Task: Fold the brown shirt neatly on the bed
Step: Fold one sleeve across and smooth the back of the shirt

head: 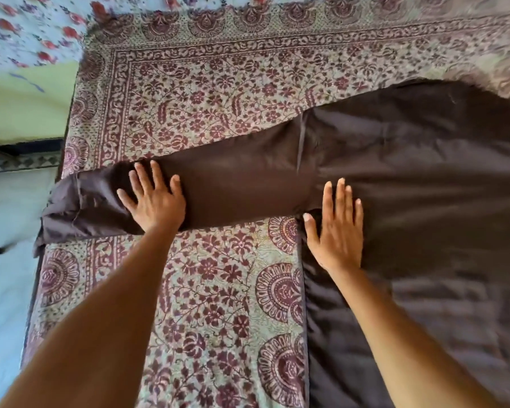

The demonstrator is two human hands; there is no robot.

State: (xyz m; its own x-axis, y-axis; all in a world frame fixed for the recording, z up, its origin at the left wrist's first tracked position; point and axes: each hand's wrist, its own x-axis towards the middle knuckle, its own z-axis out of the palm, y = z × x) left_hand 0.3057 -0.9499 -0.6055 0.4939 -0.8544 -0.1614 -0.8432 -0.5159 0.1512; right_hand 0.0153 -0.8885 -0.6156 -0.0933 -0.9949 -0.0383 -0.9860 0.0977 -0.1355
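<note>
**foldnoob:** How much of the brown shirt can you actually see? It looks cropped to me.

**linen_lurker:** Yeah, it's mostly cropped. The body runs off the right side and the bottom, so the collar, the hem and the other arm are all out of shot. Only one sleeve is fully in view. It stretches left across the bed, and its cuff end is bunched up and drooping over the left edge. The top corners are blurry too. All I can make out there is a floral sheet with red flowers.

**foldnoob:** And the hands?

**linen_lurker:** Both are flat, palms down, not gripping anything. The left hand has its fingers spread and presses on the sleeve near the cuff. The right hand has straight fingers close together. It rests on the shirt body right at the armpit seam, with the thumb sticking out to the side.

**foldnoob:** What about the fabric?

**linen_lurker:** It's dark brown, smooth and a bit shiny, with soft wrinkles lower right. The bedspread under it is matte, with maroon vines, round medallions and a banded border on a pale ground.
</note>
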